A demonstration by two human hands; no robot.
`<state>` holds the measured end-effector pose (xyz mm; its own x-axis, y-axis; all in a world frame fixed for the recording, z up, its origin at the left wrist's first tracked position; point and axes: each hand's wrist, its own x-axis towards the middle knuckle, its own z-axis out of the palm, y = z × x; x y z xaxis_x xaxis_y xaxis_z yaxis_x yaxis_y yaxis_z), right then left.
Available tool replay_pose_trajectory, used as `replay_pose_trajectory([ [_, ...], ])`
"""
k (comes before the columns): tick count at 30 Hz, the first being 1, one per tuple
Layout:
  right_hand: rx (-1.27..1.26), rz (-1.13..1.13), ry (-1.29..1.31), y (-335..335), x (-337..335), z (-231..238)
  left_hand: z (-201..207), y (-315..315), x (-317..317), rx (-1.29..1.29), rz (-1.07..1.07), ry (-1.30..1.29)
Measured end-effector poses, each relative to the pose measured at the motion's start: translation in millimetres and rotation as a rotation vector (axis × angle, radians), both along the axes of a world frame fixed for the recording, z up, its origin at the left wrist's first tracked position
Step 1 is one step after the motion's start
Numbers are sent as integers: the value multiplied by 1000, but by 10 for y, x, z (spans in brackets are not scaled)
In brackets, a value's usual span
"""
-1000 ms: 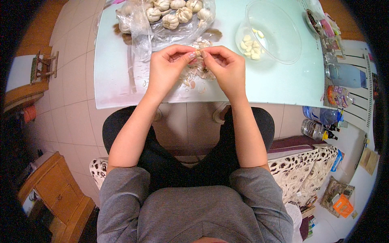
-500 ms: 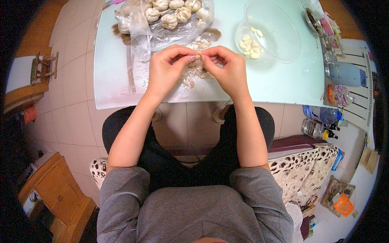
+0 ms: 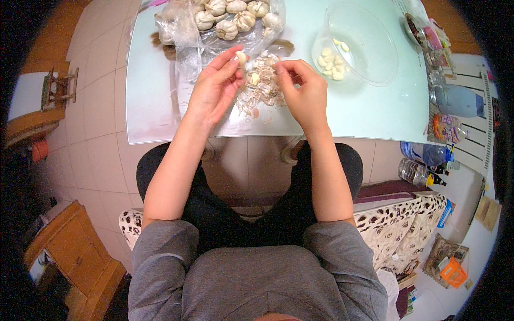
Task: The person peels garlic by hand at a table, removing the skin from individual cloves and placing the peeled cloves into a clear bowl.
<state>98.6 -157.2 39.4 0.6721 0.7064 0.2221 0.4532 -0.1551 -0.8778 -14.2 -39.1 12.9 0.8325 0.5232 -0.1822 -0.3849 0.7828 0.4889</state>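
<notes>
The person's left hand holds 1 pale garlic clove between its fingers, above the counter near a heap of garlic skins. The right hand has its fingers drawn narrowly together by the heap's right side, though whether they pinch a scrap is hard to tell. Peeled cloves sit in a clear bowl at right; whole garlic bulbs lie in a plastic bag beyond the left hand.

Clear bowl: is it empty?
No, several pale garlic cloves lie inside the clear bowl.
</notes>
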Motion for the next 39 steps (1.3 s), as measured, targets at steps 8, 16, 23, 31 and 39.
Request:
replay_pose_trajectory([
  [8,189,45,99,46,-33,-37,171,-137,41,429,-100,377],
  [16,195,124,-59,26,-18,17,215,-168,39,700,-91,442],
  [23,112,153,-93,14,-19,50,253,-156,10,993,-62,470],
  [31,134,172,-146,16,-1,36,276,-180,11,963,-67,465],
  [39,43,229,-133,-2,-11,65,301,-170,21,682,-161,468],
])
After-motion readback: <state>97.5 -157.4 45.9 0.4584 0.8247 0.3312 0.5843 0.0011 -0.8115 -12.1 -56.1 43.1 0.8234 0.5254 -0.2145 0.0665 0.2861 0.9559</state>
